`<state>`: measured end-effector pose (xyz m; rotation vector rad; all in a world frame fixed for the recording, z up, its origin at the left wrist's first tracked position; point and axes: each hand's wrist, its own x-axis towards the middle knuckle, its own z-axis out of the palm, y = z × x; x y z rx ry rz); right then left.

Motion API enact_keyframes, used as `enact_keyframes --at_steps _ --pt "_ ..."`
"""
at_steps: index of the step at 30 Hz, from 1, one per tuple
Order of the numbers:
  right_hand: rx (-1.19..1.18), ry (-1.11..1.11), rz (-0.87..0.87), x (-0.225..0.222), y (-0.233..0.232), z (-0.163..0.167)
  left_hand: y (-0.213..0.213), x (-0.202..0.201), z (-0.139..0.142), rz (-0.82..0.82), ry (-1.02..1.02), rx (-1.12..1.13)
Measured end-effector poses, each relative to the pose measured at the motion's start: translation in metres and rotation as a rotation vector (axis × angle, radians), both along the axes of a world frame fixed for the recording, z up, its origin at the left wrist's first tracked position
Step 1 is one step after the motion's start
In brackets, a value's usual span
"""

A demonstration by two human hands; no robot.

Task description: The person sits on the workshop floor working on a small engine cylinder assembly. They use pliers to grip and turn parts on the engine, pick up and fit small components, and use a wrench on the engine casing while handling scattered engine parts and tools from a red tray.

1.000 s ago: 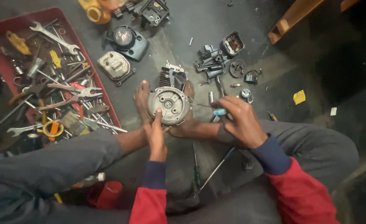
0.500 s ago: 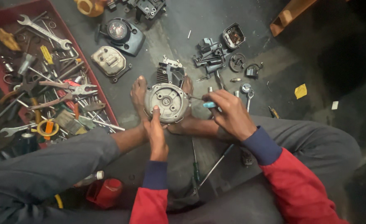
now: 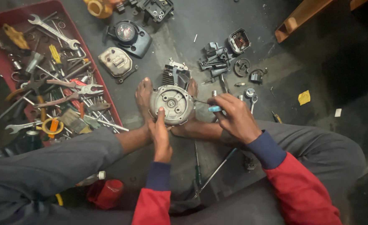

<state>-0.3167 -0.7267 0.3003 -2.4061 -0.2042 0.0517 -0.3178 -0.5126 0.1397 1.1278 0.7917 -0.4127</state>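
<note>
Nearby, red tray (image 3: 109, 96) holding wrenches (image 3: 52, 31), pliers (image 3: 73, 88), hands on engine casing (image 3: 172, 104)

The engine casing (image 3: 171, 104) is dull grey cast metal, smudged and matt. The screwdriver (image 3: 207, 106) has a thin steel shaft and a glossy blue plastic handle. Left of the casing, the red tray (image 3: 109, 98) looks like scuffed plastic, holding shiny steel wrenches (image 3: 52, 31). The floor (image 3: 184, 37) is rough, stained concrete.
</note>
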Motion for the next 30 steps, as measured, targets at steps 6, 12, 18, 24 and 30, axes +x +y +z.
enact_keyframes --at_steps 6,12,18,24,30 --pt "0.007 0.011 -0.003 0.000 0.001 0.001 -0.002 0.000 0.002 0.017 -0.003 0.023" --pt "-0.014 0.071 -0.041 0.000 0.000 0.002 -0.002 -0.001 0.000 0.014 0.009 0.018" --pt "-0.210 0.066 0.057 0.007 0.002 0.011 -0.003 -0.002 -0.002 0.038 -0.037 -0.031" --pt "-0.586 -0.007 0.323 0.021 0.016 0.029 -0.004 -0.002 0.005 0.038 -0.077 -0.019" --pt "0.010 0.433 0.051 0.025 0.012 0.026 -0.003 -0.002 0.004 0.027 -0.073 -0.009"
